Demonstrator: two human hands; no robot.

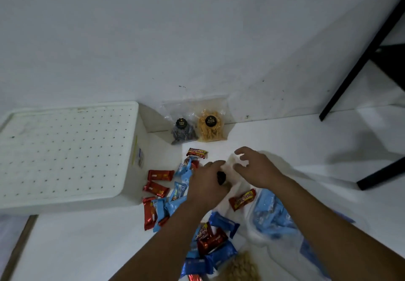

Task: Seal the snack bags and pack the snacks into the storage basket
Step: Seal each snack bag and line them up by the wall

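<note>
Far left: white perforated storage basket sits upside down on the white floor, base up, nothing in it. Just right of it, loose wrapped snacks: red bars near the basket's side, blue packets mixed in, one red-and-gold bar further back. Against the wall behind them, two clear snack bags stand upright side by side, touching: dark-snack bag on the left, yellow-sticks bag on the right, each with a round black label. Centre: left hand has its fingers curled over the left part of a clear white-ish bag; a small dark item shows at its fingertips, can't tell what it is or whether it's pinched. Right hand is at the bag's top edge, fingers bent and spread, thumb and forefinger close to the plastic; grip not clearly resolved, looks like a pinch on the bag. Below the hands: another red bar lying on clear plastic, then a pile of blue and red wrappers between the forearms, and a bag of pale nuts at the bottom edge. Right of that: a large clear bag of blue packets under the right forearm. Far right: black furniture legs on the floor.
</note>
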